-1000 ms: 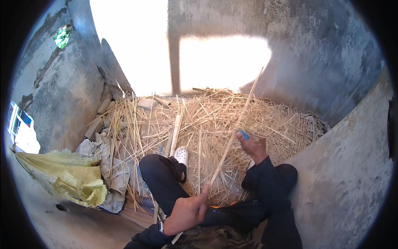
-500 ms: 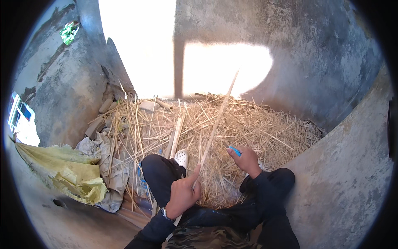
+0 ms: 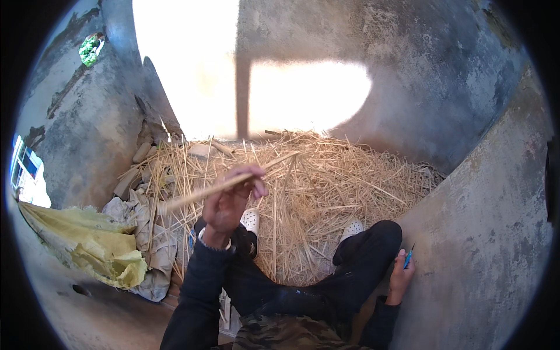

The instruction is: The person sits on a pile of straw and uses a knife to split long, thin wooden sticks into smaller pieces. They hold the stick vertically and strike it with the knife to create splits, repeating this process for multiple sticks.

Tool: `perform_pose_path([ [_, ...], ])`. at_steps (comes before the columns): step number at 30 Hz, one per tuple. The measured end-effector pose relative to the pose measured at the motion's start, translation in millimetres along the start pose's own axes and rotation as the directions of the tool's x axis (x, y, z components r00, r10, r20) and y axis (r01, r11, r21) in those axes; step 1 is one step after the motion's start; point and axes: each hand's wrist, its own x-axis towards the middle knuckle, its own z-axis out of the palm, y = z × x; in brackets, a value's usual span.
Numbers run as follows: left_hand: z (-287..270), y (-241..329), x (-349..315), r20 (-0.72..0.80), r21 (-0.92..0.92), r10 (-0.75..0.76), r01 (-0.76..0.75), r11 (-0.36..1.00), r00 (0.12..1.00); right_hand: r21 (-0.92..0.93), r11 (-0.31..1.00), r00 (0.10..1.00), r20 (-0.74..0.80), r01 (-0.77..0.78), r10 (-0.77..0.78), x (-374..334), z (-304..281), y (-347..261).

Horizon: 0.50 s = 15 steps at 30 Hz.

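Note:
Raised over my left knee, my left hand point(image 3: 226, 204) grips a long, pale wooden strip point(image 3: 195, 199). The strip lies slantwise, one end toward the left and the other reaching over the straw; motion blurs it a little. Out by my right knee, close to the sloping wall, my right hand point(image 3: 400, 280) is closed around a small blue-handled knife point(image 3: 408, 258) whose thin dark tip points up. Both hands are well apart, and the knife does not touch the strip.
A thick layer of straw-like shavings point(image 3: 344, 181) covers the floor in front of me. White clogs point(image 3: 249, 220) are on my feet. To the left lie a torn yellow sheet point(image 3: 93, 239) and a grey cloth point(image 3: 160, 256). Concrete walls point(image 3: 478, 192) close in around me.
My left hand has lifted and moved left and away from me, swinging the strip from pointing forward to slantwise. My right hand has moved right and down with the knife, past my knee.

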Motion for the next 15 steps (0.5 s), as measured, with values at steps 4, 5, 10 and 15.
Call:
perform_pose_path([
  [4,4,-12,75,-0.061,0.352,-0.190,0.199,0.914,0.980,-0.291,0.952,0.993,0.034,-0.100,0.115,-28,13,80],
  [5,8,-22,81,-0.119,0.332,-0.211,0.239,0.913,0.970,-0.354,0.932,0.993,0.050,-0.079,0.104,-42,14,120],
  [10,22,-35,95,-0.242,0.338,-0.248,0.321,0.885,0.938,-0.387,0.795,0.884,0.228,0.467,-0.409,-144,-5,365],
  [15,10,-46,105,-0.233,0.626,-0.154,0.269,0.732,0.960,-0.492,0.784,0.802,0.250,-0.378,0.543,-239,-12,349],
])
